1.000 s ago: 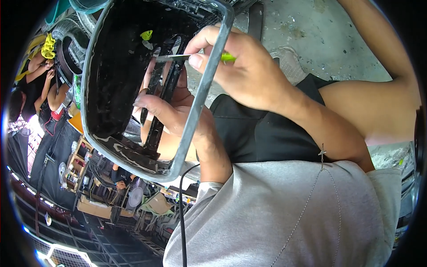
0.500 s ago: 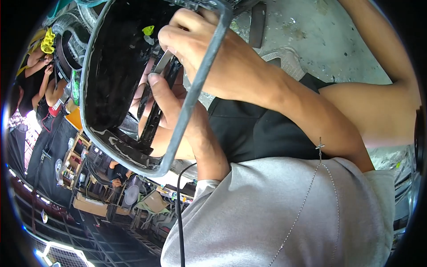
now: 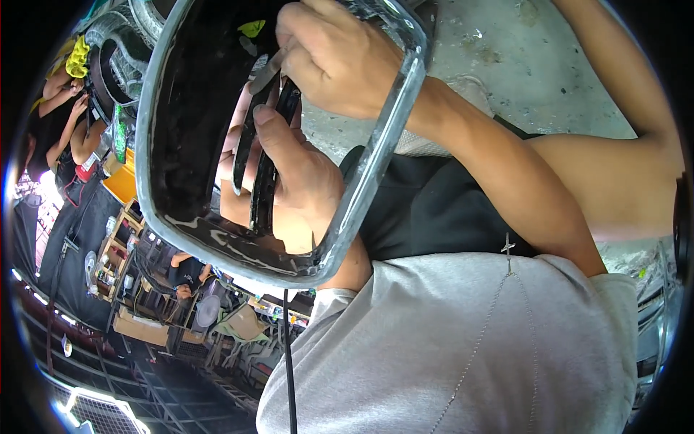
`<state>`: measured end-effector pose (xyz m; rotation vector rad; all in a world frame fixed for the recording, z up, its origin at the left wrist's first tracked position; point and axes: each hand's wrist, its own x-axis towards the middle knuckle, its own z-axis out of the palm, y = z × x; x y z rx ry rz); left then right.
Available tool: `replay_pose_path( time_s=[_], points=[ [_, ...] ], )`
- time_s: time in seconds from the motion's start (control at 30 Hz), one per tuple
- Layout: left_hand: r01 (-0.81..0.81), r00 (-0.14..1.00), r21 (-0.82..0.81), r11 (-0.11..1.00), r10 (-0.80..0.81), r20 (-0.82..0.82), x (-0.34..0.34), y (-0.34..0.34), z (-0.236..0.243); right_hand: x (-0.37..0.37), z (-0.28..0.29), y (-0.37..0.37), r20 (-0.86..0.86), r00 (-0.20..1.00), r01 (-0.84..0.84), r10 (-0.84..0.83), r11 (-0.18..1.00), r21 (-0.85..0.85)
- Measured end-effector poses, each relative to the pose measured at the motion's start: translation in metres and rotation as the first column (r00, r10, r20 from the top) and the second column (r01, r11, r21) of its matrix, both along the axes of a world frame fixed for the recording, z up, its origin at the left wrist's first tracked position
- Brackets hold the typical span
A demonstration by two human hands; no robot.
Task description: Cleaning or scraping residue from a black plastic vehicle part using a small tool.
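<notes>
A large glossy black shell with a thick grey rim stands close in front of me, its hollow inside facing me. Reaching past the rim's right side, which crosses in front of the wrist, my right hand is closed on a thin flat metal blade. The blade's tip points down-left, near narrow black slats in the shell's opening. My left hand grips these slats, thumb on the near side and fingers behind, seen through the gaps. A yellow-green scrap lies inside the shell above the blade.
At the left, a person's hands work beside dark curved parts and an orange bin. Farther back another person is near wooden shelves and a cardboard box. A black cable hangs below the shell.
The shell has shifted right and tilted, so its right rim now crosses nearer my right wrist. Both hands stay at the slats, the blade still in my right hand.
</notes>
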<state>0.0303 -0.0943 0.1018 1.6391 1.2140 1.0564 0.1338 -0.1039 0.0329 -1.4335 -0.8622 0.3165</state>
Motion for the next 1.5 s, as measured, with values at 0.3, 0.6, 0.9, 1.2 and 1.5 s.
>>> replay_pose_path(
  time_s=[0.3, 0.6, 0.9, 1.2, 1.5],
  points=[
    [-0.014, 0.983, -0.117, 0.993, 0.035, 0.180, 0.003, 0.010, -0.007, 0.025, 0.009, -0.022, -0.287, 0.887, -0.390, 0.361, 0.920, -0.049],
    [-0.041, 0.983, -0.135, 0.990, 0.063, 0.170, 0.000, 0.014, -0.006, 0.019, 0.015, -0.030, -0.130, 0.916, -0.391, 0.379, 0.917, -0.083],
    [0.008, 0.975, -0.209, 0.978, 0.039, 0.219, -0.005, 0.015, -0.007, 0.019, 0.010, -0.021, -0.051, 0.954, -0.292, 0.294, 0.955, 0.053],
    [0.078, 0.984, -0.088, 0.993, -0.063, 0.165, -0.007, 0.014, -0.009, 0.010, 0.017, -0.011, -0.092, 0.974, -0.208, 0.208, 0.978, 0.016],
    [0.065, 0.992, -0.063, 0.996, -0.058, 0.116, -0.009, 0.014, -0.007, 0.002, -0.002, 0.005, -0.020, 0.980, -0.195, 0.199, 0.972, 0.128]
  ],
)
